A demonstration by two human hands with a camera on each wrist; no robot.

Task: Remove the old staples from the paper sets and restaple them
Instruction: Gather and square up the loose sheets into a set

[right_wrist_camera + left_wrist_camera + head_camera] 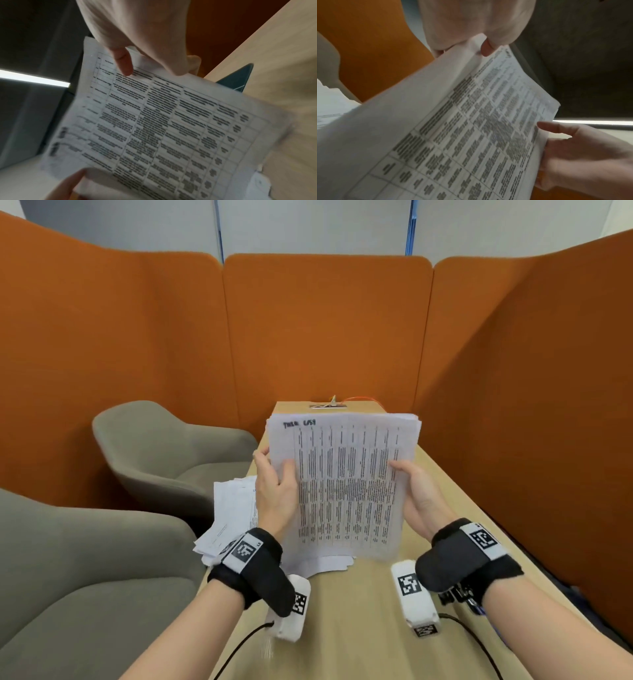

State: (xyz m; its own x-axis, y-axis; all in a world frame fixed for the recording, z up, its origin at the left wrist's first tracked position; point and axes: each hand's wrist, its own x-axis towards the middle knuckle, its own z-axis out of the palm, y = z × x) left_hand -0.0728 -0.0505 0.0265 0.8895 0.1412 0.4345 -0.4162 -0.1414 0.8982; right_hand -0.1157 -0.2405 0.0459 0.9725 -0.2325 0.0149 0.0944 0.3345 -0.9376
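Both hands' grip (275, 487) (419, 494) on raised paper set (346, 484)

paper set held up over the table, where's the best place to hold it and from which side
Hold the paper set by its two long side edges, about mid-height, one hand coming in from each side. It stands nearly upright with its bottom edge down near the table, and the sheets fan a little at the top, so the left hand and right hand, thumbs in front, probably keep them together.
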